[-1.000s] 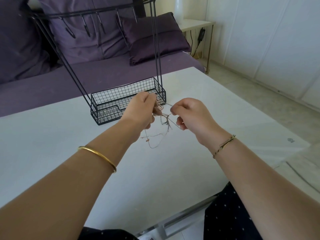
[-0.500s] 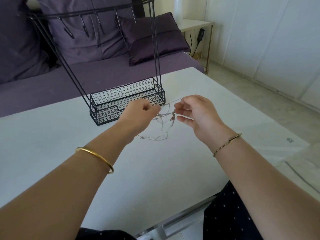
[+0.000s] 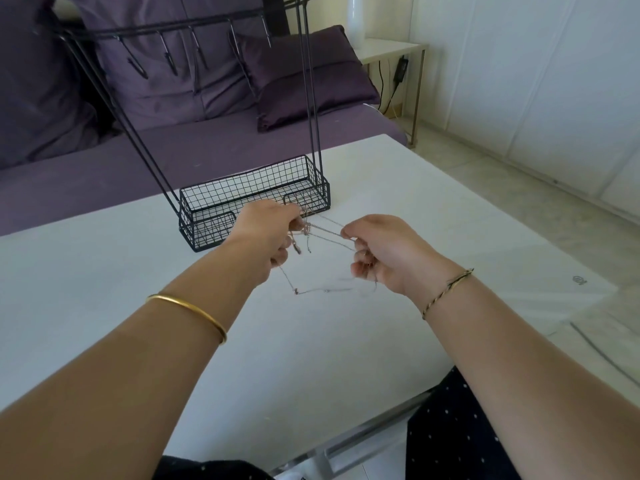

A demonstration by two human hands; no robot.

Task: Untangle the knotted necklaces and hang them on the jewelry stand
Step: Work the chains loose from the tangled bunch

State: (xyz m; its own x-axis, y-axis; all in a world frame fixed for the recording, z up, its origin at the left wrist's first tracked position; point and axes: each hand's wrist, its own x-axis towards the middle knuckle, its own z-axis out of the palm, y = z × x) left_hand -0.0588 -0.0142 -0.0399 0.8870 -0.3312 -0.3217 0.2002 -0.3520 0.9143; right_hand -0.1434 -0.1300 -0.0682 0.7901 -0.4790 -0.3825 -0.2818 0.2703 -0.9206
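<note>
Knotted necklaces (image 3: pixel 313 233) between both hands

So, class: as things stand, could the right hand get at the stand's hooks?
Probably yes: nothing stands between the right hand and the hooks, though it pinches the tangled necklaces the left hand also holds.

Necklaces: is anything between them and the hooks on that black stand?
No object blocks the way. The necklaces, pinched by the left hand and right hand, are just in front of the jewelry stand, whose hooks look bare. The only hindrance is their own knot, bunched at the left fingertips.
</note>
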